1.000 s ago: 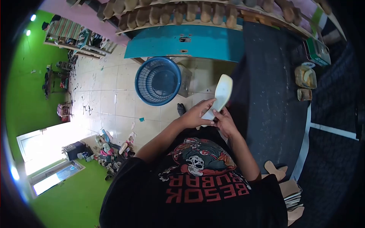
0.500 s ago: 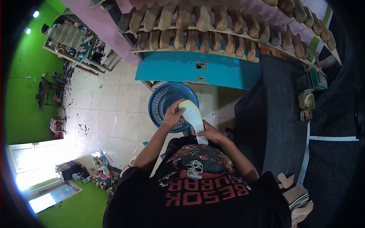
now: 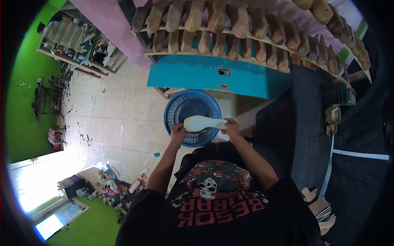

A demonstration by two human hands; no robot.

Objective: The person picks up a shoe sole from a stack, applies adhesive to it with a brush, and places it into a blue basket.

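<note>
A pale yellowish-white insole [image 3: 201,123] lies crosswise in front of me, held level by its two ends. My left hand [image 3: 178,133] pinches the wider end, and my right hand [image 3: 230,128] grips the narrower end. Below the insole stands a round blue plastic basket [image 3: 218,107] with slotted sides. Part of the basket's inside is covered by the insole and my hands.
Beyond the basket is a turquoise board [image 3: 188,73], with racks of wooden shoe lasts [image 3: 216,18] above. A dark-covered table [image 3: 310,135] stands on the right. Shoes and materials [image 3: 113,186] are heaped at lower left. Scraps dot the tiled floor [image 3: 113,110].
The insole has turned from pointing away from me to lying crosswise. My right hand has moved outward and away from my body; my left hand has shifted slightly left. The view has shifted a little.
</note>
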